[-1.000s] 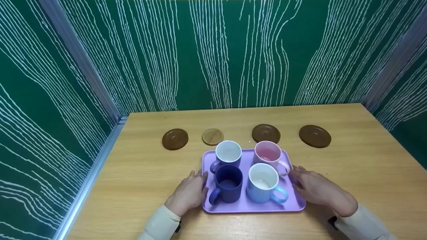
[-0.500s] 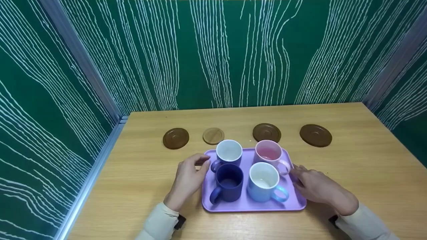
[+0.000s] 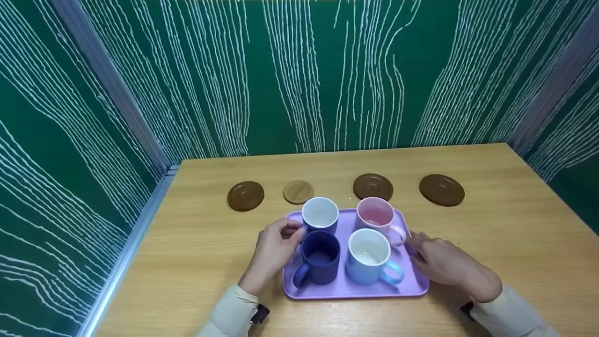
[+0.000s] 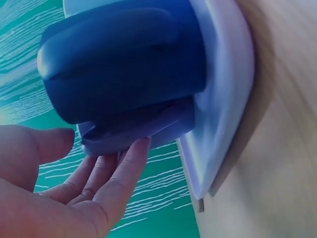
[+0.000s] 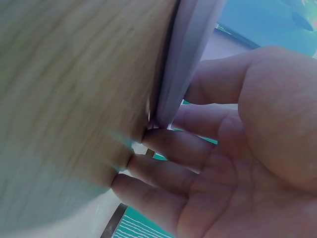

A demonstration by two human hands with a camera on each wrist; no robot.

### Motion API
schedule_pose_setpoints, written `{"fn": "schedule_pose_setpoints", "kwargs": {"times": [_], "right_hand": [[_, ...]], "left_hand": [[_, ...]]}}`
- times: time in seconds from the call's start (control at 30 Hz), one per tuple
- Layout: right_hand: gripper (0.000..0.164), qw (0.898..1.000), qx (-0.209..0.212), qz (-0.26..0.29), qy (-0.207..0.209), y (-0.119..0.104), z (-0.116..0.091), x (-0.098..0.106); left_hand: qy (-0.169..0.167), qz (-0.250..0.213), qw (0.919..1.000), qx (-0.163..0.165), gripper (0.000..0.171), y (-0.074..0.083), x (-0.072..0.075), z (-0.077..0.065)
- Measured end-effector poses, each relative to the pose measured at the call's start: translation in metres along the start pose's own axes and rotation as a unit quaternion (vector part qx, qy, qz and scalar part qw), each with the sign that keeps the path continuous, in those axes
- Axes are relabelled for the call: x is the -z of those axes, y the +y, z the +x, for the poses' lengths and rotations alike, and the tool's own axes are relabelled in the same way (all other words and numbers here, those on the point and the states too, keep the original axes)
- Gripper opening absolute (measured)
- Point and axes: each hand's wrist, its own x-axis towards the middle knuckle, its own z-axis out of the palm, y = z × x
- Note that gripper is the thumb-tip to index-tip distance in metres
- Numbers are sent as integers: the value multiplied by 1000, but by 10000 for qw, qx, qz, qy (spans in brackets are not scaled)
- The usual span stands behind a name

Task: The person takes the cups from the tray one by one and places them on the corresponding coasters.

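Observation:
A lilac tray (image 3: pixel 344 290) carries several mugs. My left hand (image 3: pixel 273 248) is at the handle of the back-left mug (image 3: pixel 320 213), white inside and purple-blue outside. In the left wrist view its fingers touch that handle (image 4: pixel 133 131) from one side, while the thumb stands apart. The dark blue mug (image 3: pixel 320 257) stands just in front. My right hand (image 3: pixel 449 264) rests beside the tray's right edge, its thumb against the rim (image 5: pixel 190 44) and other fingertips on the table. Nearest it are the pink mug (image 3: pixel 376 217) and the light blue mug (image 3: pixel 368 257).
Behind the tray, a row of round coasters lies on the wooden table (image 3: pixel 196 262): a dark brown one (image 3: pixel 245 195) at left, a lighter wooden one (image 3: pixel 298 192), and two dark brown ones (image 3: pixel 373 187) farther right. Green patterned walls (image 3: pixel 281 75) enclose the table.
My left hand has left the tray's left edge, risen and moved to the back-left mug's handle. My right hand stays at the tray's right edge; the mugs and tray have not moved.

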Motion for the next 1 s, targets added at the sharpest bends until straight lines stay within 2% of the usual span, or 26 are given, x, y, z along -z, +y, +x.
{"fn": "schedule_pose_setpoints", "kwargs": {"times": [0.2,0.5,0.67,0.9,1.0], "right_hand": [[37,10000,74,23,30,-1,1,0],[37,9996,192,-61,176,-3,2,0],[33,9997,157,8,163,-3,2,0],[39,9997,122,36,217,-3,-1,-1],[36,9997,129,24,228,-2,0,0]], "left_hand": [[12,35,9998,187,10,-4,-2,0],[-1,296,9995,-130,12,-8,-2,1],[-167,190,9995,-207,15,-14,-3,4],[-346,-80,9992,-175,18,-18,-4,6],[-376,-169,9990,-191,18,-19,-4,7]]}}
